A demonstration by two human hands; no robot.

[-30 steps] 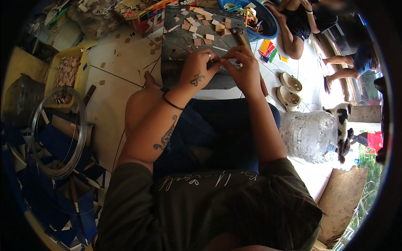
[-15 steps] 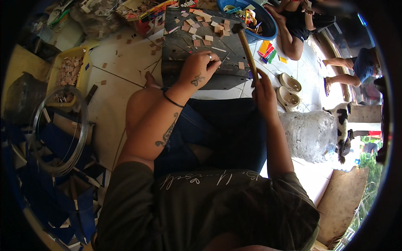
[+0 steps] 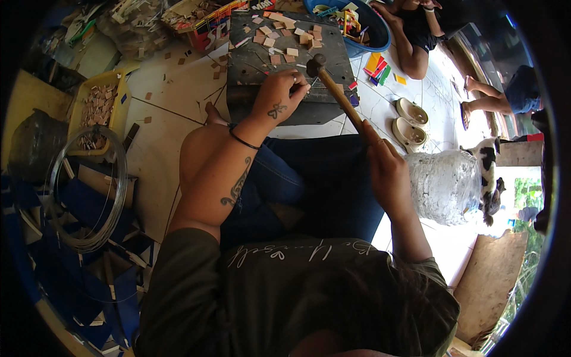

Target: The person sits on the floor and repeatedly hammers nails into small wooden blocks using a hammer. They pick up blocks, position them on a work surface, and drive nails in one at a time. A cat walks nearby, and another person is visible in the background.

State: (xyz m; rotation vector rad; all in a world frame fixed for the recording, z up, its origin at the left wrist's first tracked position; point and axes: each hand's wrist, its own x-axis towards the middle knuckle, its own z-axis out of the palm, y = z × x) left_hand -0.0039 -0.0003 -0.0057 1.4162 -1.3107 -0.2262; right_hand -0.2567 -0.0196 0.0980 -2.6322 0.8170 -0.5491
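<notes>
right hand (image 3: 386,169) wrapped round the hammer (image 3: 339,94) | it slants up-left from there, head (image 3: 316,65) over the dark block (image 3: 309,115), nearer left hand (image 3: 279,94) | left's fingers curled, can't tell if they're pinching anything tbh

Hammer (image 3: 339,95) in the right grip (image 3: 383,162)

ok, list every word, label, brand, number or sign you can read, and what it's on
Wording and brands left uncopied; locations only:
Dark shirt: white script lettering with a small heart, legible.
Red box: large pale lettering, partly hidden.
Teal strip in the blue tub: markings too small to read.
</notes>
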